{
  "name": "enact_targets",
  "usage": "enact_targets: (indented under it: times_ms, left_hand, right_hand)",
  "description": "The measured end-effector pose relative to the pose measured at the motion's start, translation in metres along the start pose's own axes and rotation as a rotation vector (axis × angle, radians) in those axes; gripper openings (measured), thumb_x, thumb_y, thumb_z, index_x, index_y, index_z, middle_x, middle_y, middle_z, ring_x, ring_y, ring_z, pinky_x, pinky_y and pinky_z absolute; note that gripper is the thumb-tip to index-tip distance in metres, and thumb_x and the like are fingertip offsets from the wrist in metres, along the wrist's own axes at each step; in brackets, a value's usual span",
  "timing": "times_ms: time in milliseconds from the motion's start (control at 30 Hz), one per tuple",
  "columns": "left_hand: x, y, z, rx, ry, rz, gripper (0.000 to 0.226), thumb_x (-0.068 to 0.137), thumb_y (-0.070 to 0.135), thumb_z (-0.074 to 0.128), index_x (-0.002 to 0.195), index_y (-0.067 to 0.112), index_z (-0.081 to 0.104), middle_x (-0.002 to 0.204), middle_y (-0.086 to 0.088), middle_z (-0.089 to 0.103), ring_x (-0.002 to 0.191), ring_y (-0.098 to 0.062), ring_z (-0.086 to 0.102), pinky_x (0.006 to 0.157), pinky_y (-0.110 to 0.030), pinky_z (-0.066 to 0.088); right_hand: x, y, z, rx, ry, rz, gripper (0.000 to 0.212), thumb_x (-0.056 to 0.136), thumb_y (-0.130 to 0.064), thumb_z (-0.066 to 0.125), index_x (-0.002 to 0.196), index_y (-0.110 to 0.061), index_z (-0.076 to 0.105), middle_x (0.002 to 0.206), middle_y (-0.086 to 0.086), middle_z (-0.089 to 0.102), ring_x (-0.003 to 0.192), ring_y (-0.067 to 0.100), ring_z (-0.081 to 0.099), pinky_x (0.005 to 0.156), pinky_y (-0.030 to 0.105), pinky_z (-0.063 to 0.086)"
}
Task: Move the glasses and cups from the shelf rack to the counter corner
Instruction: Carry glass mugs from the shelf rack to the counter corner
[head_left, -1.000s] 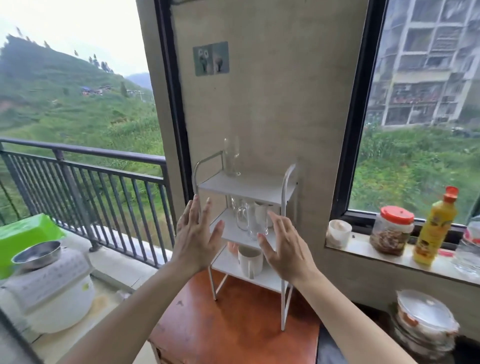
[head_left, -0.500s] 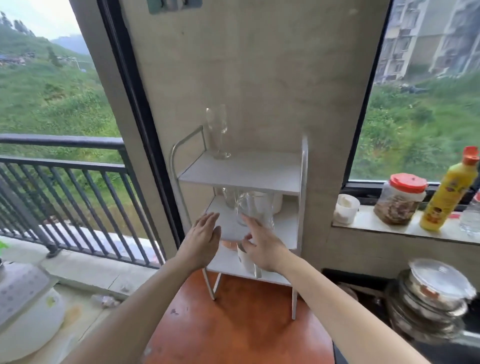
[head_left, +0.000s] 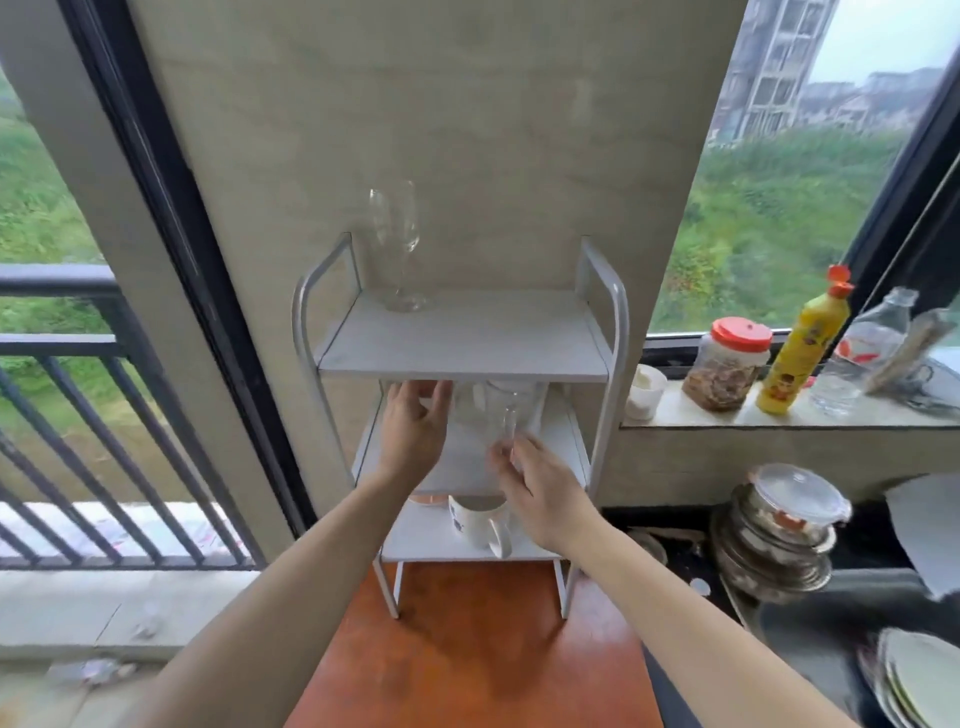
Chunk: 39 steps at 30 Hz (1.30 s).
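Observation:
A white three-tier shelf rack (head_left: 602, 332) stands on a red-brown counter (head_left: 467, 654) against the wall. A tall clear wine glass (head_left: 396, 244) stands on the top shelf's left rear. On the middle shelf are clear glass mugs (head_left: 506, 410), partly hidden by the top shelf. A white mug (head_left: 478, 522) sits on the bottom shelf, with something orange mostly hidden behind it. My left hand (head_left: 415, 431) reaches into the middle shelf with fingers apart, just left of the glasses. My right hand (head_left: 540, 486) pinches the handle of the front glass mug.
The windowsill on the right holds a small white cup (head_left: 644, 389), a red-lidded jar (head_left: 727, 364), a yellow bottle (head_left: 802, 353) and a clear bottle (head_left: 862, 358). Stacked lidded bowls (head_left: 779, 530) and plates (head_left: 914, 680) stand right of the rack. A balcony railing (head_left: 78, 364) lies left.
The view has come closer to the rack. My left hand moved up into the middle shelf. My right hand's fingers closed around the glass mug's handle.

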<state>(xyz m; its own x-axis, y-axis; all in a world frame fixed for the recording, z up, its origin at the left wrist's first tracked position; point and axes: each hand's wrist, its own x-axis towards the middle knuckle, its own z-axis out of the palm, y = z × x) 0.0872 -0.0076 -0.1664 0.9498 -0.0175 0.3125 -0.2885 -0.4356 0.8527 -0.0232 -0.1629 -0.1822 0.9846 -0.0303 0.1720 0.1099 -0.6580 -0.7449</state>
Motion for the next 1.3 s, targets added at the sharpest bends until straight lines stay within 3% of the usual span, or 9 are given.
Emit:
enact_targets:
  times_ms: [167, 333, 500, 667, 900, 1033, 1133, 1233, 1300]
  left_hand:
    - [0.007, 0.006, 0.008, -0.027, 0.067, -0.052, 0.037, 0.099, 0.038, 0.052, 0.082, 0.006, 0.062, 0.080, -0.005, 0.061, 0.090, -0.035, 0.058, 0.078, -0.045, 0.049]
    - [0.006, 0.002, 0.003, -0.031, -0.017, -0.145, 0.036, 0.103, 0.036, 0.039, 0.097, 0.006, 0.057, 0.093, -0.005, 0.070, 0.079, -0.021, 0.058, 0.062, -0.031, 0.039]
    - [-0.007, -0.002, -0.015, -0.055, -0.013, -0.203, 0.042, 0.104, 0.045, 0.033, 0.092, 0.011, 0.054, 0.079, 0.005, 0.071, 0.077, -0.017, 0.062, 0.073, -0.037, 0.044]
    - [-0.040, -0.001, -0.028, -0.085, -0.005, -0.254, 0.051, 0.100, 0.060, 0.028, 0.091, 0.019, 0.058, 0.078, 0.003, 0.066, 0.076, -0.017, 0.061, 0.064, -0.033, 0.041]
    - [-0.084, 0.010, -0.038, -0.319, -0.005, -0.339, 0.049, 0.101, 0.052, 0.043, 0.082, 0.011, 0.062, 0.075, 0.001, 0.057, 0.073, -0.018, 0.056, 0.070, -0.037, 0.051]
    - [-0.111, 0.009, -0.039, -0.329, 0.032, -0.305, 0.046, 0.101, 0.048, 0.043, 0.074, 0.013, 0.055, 0.062, 0.003, 0.046, 0.063, -0.014, 0.048, 0.073, -0.043, 0.053]
    - [-0.138, 0.004, -0.036, -0.323, 0.044, -0.245, 0.047, 0.102, 0.047, 0.041, 0.067, 0.017, 0.047, 0.056, 0.013, 0.039, 0.055, -0.005, 0.043, 0.072, -0.044, 0.056]
    - [-0.160, 0.002, -0.032, -0.326, 0.037, -0.162, 0.047, 0.102, 0.048, 0.040, 0.061, 0.026, 0.043, 0.056, 0.014, 0.036, 0.055, -0.006, 0.039, 0.065, -0.035, 0.055]
    - [-0.173, 0.004, -0.025, -0.333, 0.008, -0.117, 0.048, 0.102, 0.049, 0.040, 0.059, 0.028, 0.040, 0.055, 0.013, 0.035, 0.054, -0.010, 0.037, 0.058, -0.041, 0.049]
  right_hand:
    - [-0.004, 0.002, -0.006, 0.137, 0.083, 0.048, 0.051, 0.098, -0.068, 0.033, 0.087, -0.029, 0.064, 0.093, -0.009, 0.064, 0.084, 0.013, 0.066, 0.080, 0.033, 0.054]
    - [-0.003, 0.000, -0.004, 0.266, 0.049, 0.105, 0.048, 0.098, -0.064, 0.035, 0.109, -0.026, 0.061, 0.102, -0.006, 0.070, 0.081, 0.016, 0.071, 0.077, 0.035, 0.056]
    - [-0.003, -0.004, -0.001, 0.350, 0.032, 0.105, 0.028, 0.107, -0.045, 0.038, 0.106, -0.026, 0.058, 0.095, -0.001, 0.070, 0.081, 0.022, 0.070, 0.079, 0.038, 0.056]
    - [-0.003, -0.009, -0.002, 0.559, 0.004, 0.223, 0.034, 0.105, -0.047, 0.042, 0.098, -0.018, 0.058, 0.097, 0.006, 0.066, 0.080, 0.030, 0.074, 0.064, 0.025, 0.054]
    - [-0.017, -0.013, 0.001, 0.619, 0.082, 0.275, 0.045, 0.100, -0.059, 0.044, 0.097, -0.017, 0.060, 0.089, 0.004, 0.061, 0.085, 0.028, 0.073, 0.069, 0.028, 0.053]
    - [-0.036, -0.019, 0.003, 0.575, 0.187, 0.304, 0.061, 0.083, -0.086, 0.038, 0.069, -0.029, 0.055, 0.061, -0.008, 0.056, 0.062, 0.009, 0.062, 0.069, 0.030, 0.047]
    - [-0.058, -0.016, 0.006, 0.645, 0.269, 0.339, 0.068, 0.080, -0.090, 0.043, 0.048, -0.030, 0.044, 0.052, -0.012, 0.042, 0.052, 0.009, 0.043, 0.064, 0.030, 0.038]
    - [-0.090, -0.005, 0.009, 0.684, 0.316, 0.300, 0.069, 0.079, -0.089, 0.046, 0.049, -0.027, 0.034, 0.053, -0.009, 0.034, 0.053, 0.011, 0.034, 0.057, 0.029, 0.031]
    - [-0.113, 0.005, 0.008, 0.697, 0.361, 0.295, 0.071, 0.080, -0.088, 0.046, 0.052, -0.025, 0.030, 0.054, -0.006, 0.032, 0.052, 0.011, 0.033, 0.052, 0.024, 0.031]
